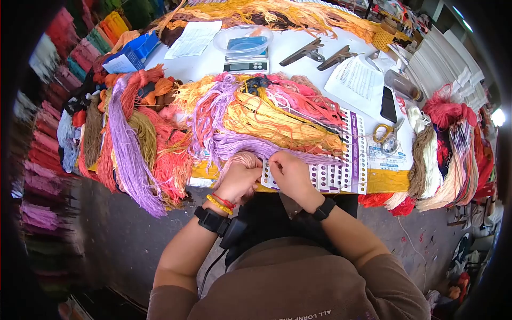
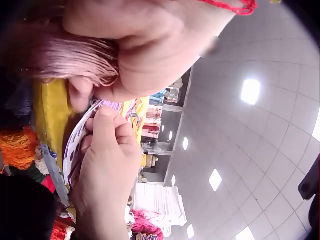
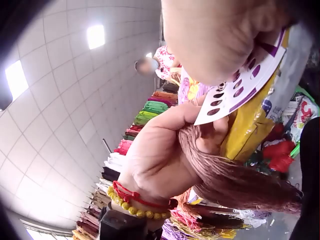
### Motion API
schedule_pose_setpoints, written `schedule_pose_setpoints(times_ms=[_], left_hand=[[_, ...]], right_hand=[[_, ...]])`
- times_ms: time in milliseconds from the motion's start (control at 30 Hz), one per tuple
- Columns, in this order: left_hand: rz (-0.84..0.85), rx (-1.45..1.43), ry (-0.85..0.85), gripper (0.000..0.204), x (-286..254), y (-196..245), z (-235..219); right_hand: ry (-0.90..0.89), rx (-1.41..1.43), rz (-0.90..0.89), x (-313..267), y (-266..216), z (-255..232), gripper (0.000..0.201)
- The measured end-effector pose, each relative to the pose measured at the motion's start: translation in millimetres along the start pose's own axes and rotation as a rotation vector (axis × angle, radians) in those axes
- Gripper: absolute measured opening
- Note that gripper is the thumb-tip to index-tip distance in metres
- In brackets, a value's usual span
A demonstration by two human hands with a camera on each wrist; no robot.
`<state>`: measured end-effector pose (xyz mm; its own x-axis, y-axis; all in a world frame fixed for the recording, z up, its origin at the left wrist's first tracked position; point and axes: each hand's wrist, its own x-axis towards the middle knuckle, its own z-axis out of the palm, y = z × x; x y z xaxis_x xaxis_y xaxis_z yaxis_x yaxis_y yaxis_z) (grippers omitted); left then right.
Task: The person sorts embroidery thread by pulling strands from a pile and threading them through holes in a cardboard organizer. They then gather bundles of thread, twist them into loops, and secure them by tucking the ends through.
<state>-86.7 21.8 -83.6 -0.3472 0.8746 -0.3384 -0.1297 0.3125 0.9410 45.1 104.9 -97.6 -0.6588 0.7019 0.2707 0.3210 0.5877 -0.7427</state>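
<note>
A dusty-pink skein of thread [image 3: 225, 172] hangs from my left hand [image 1: 239, 180], whose fingers curl round it. In the right wrist view, the tips of my left hand's fingers [image 3: 192, 111] are at the corner of a white card with punched holes and purple print [image 3: 235, 95]. My right hand [image 1: 292, 175] pinches this card near the same end, its fingertips close to the left ones. In the left wrist view, the right thumb and fingers [image 2: 103, 122] lie at the card's edge. The exact spot between the fingertips is hidden.
Lilac [image 1: 240, 145], yellow [image 1: 272, 120] and coral skeins heap on the table beyond my hands. More punched cards [image 1: 354, 154] lie at the right, with scissors [image 1: 388, 137] and a phone [image 1: 388, 104]. Behind are a scale [image 1: 246, 65] and clamps [image 1: 304, 52].
</note>
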Motion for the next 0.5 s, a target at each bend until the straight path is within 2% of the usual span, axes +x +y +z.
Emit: schedule_pose_setpoints(times_ms=[100, 233, 333, 400, 467, 500], left_hand=[[0.03, -0.095, -0.087, 0.009, 4, 4, 3], [0.042, -0.077, -0.095, 0.008, 9, -3, 1], [0.031, 0.017, -0.065, 0.009, 7, -4, -6], [0.152, 0.081, -0.088, 0.01, 1, -1, -17], [0.146, 0.125, -0.096, 0.008, -5, 8, -19], [0.087, -0.18, -0.124, 0.006, -15, 17, -22]], right_hand=[[0.02, -0.013, -0.031, 0, 1, 1, 0.008], [0.025, -0.008, -0.047, -2, 2, 2, 0.01], [-0.042, 0.108, 0.057, -3, -1, -2, 0.012], [-0.038, 0.079, 0.037, -3, 3, -2, 0.013], [-0.034, 0.05, 0.019, -4, 7, 0, 0.014], [0.006, -0.02, -0.058, -5, 8, 2, 0.013]])
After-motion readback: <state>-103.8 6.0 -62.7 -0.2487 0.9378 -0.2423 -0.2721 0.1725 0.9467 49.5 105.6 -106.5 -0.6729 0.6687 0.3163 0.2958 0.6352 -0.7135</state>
